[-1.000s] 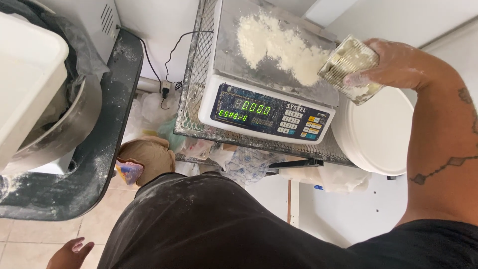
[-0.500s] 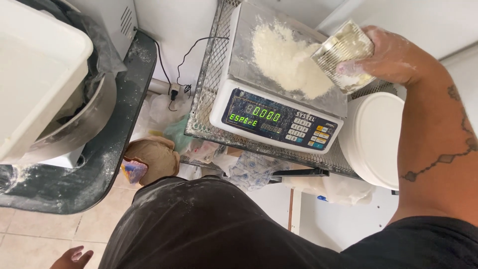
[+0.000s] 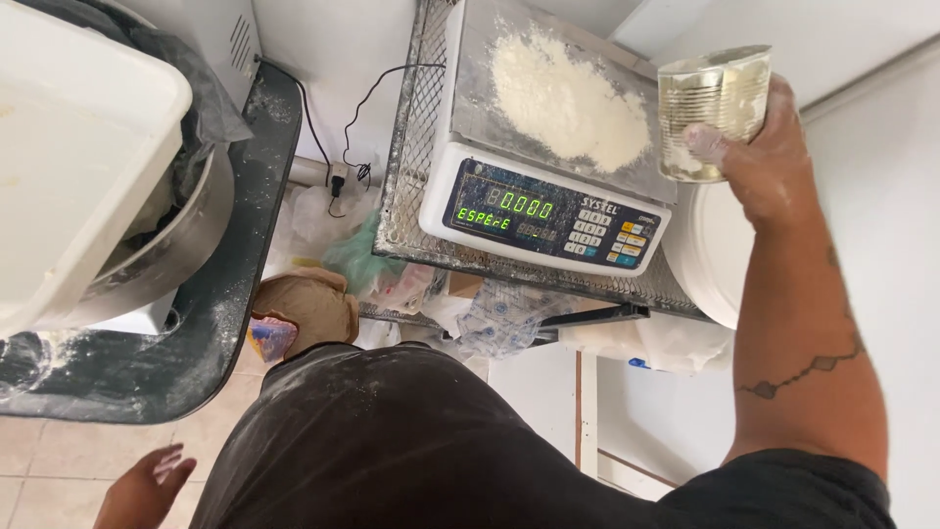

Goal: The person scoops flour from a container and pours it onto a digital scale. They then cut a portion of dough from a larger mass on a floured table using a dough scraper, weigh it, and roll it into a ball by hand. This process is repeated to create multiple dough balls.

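Observation:
My right hand (image 3: 759,157) grips a metal tin can (image 3: 707,110), held upright just right of the scale's pan. A heap of white flour (image 3: 568,98) lies on the steel pan of a white digital scale (image 3: 548,211), whose green display is lit. The scale rests on a wire mesh shelf (image 3: 411,147). My left hand (image 3: 147,487) hangs low at the bottom left, dusted with flour, fingers apart and holding nothing.
A white tub (image 3: 69,157) sits over a steel mixer bowl (image 3: 176,245) on a dark, floured stand (image 3: 215,323) at left. A white lidded bucket (image 3: 710,255) stands under my right arm. Bags and a brown paper sack (image 3: 308,304) lie on the floor below the shelf.
My right hand has lifted the can from its tilt over the flour and drawn it right, now upright. The view has shifted so the scale sits more to the middle.

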